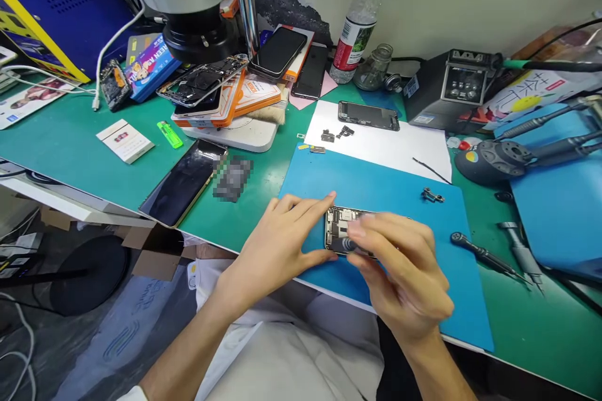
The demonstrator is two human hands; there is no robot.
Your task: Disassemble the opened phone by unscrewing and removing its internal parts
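Note:
An opened phone (336,232) lies on the blue mat (315,178), its inner boards and metal parts exposed. My left hand (282,235) grips the phone's left end, thumb at the near corner and forefinger at the far corner. Over the phone's middle and right side, my right hand (404,263) is closed, thumb and fingertips brought together around a small dark ringed piece (348,244). Its kind cannot be made out, and the hand covers much of the phone. A small metal bracket-like part (431,195) lies on the mat beyond the right hand.
A white sheet (390,147) at the back bears a phone screen (368,115) and small dark parts (345,132). Screwdrivers (489,257) lie at right. At left are a dark phone (185,182), a green lighter (170,135) and a microscope (197,31) above stacked boxes.

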